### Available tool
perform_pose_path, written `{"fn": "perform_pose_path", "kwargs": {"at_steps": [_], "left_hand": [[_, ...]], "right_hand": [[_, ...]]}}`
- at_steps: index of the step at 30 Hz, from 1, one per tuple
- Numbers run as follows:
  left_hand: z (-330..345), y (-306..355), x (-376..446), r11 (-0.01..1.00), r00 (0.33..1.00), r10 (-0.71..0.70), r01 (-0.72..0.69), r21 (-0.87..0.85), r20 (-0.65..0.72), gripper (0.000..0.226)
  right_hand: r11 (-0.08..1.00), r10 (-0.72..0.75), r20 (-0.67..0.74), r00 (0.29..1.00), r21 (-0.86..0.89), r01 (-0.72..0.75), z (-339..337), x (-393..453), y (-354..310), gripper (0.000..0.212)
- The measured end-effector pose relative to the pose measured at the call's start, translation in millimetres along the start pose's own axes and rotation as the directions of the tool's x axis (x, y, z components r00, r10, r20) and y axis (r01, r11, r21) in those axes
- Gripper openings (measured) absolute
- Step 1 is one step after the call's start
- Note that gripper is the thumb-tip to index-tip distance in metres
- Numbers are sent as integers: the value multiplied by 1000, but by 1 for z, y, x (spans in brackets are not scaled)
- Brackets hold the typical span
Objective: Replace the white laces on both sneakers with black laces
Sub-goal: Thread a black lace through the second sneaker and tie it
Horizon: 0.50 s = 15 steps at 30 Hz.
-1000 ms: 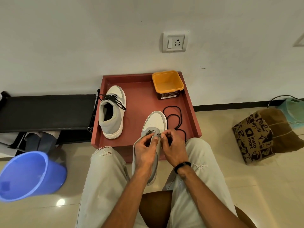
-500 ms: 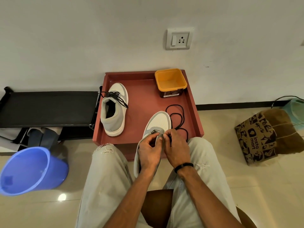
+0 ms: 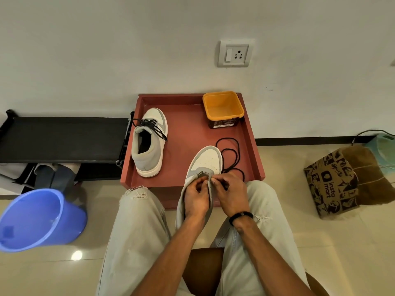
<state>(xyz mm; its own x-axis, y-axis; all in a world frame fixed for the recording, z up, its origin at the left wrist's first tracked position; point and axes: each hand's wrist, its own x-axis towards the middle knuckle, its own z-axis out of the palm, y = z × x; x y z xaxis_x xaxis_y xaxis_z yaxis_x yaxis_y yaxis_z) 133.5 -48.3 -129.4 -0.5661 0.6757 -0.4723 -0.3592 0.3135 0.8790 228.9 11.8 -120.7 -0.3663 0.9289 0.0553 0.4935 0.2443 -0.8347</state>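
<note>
A grey and white sneaker (image 3: 206,161) rests between my knees with its toe over the red tray (image 3: 188,133). My left hand (image 3: 195,198) grips its left eyelet flap. My right hand (image 3: 232,194) pinches the black lace (image 3: 229,153) at the lowest eyelets; the rest of the lace loops loose on the tray beside the toe. A second grey and white sneaker (image 3: 149,142) stands at the tray's left, laced in black. My fingers hide the lace tip.
An orange tub (image 3: 223,108) sits at the tray's back right corner. A blue bucket (image 3: 36,218) stands on the floor at left, beside a black rack (image 3: 62,138). A printed paper bag (image 3: 335,182) lies at right. A wall socket (image 3: 235,53) is above.
Both hands have shifted slightly toward the toe of the sneaker and closed together at the lowest eyelets. The camera view has drifted a little; the tray items have not moved.
</note>
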Motion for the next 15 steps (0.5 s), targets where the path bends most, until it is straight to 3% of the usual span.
{"fn": "perform_pose_path", "kwargs": {"at_steps": [6,9,12,15], "left_hand": [[0,-4,4,993,999,-2,-2,114,40,25],[0,-10,3,995,994,-100,100,10,44,42],[8,-5,-2,973,989,-146,150,-174,39,30],[14,-5,-7,955,978,-168,130,-267,-124,22]], "right_hand": [[999,9,54,999,36,-11,-4,-3,-3,28],[999,-18,169,985,49,10,-7,-6,-8,37],[998,-24,180,983,53,14,-9,-3,-9,27],[999,-50,190,980,21,47,-5,-2,-12,28]]}}
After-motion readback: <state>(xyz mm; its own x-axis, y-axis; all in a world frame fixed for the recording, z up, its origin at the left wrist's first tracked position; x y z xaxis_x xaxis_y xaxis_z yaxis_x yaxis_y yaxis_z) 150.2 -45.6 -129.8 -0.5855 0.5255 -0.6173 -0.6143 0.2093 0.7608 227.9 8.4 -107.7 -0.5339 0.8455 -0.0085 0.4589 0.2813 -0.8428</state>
